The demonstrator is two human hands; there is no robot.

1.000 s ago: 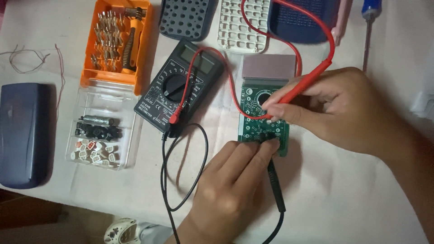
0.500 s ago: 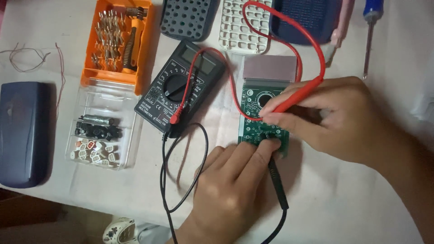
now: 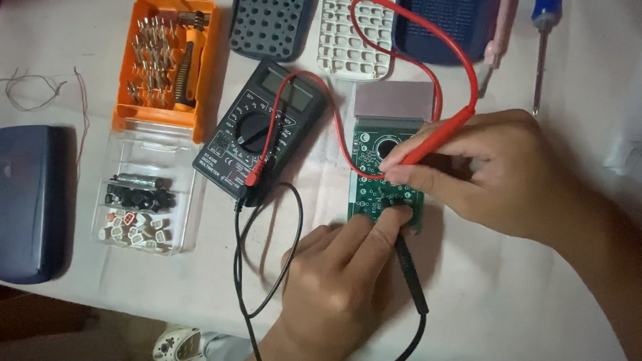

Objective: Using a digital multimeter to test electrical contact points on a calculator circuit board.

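Probing a green circuit board [image 3: 374,194] on a white-covered bench [image 3: 508,294], a person works with both hands at once: the right hand [image 3: 495,177] is closed around a red test probe [image 3: 435,140], its tip pressed to the upper half of the board beside a round black part, while the left hand [image 3: 348,267] pinches a black test probe [image 3: 409,274] against the board's lower edge, fingers curled tight over it. The board lies flat near the middle of the bench, with a grey rectangular display panel [image 3: 393,100] joined to its top edge. A red lead [image 3: 461,60] loops up from the right hand's probe over the keypad pieces and back down to a black multimeter [image 3: 261,130], which lies tilted just left of the board; a black lead [image 3: 267,267] curls from the meter's lower end toward the near edge of the bench. Left of the meter sits an orange tray of screwdriver bits [image 3: 164,63] above a clear plastic box of small parts [image 3: 137,200], and a dark blue case [image 3: 30,200] lies at the far left. Along the top edge lie a dark keypad frame [image 3: 267,27], a white keypad frame [image 3: 348,40] and a blue-handled screwdriver [image 3: 542,47]
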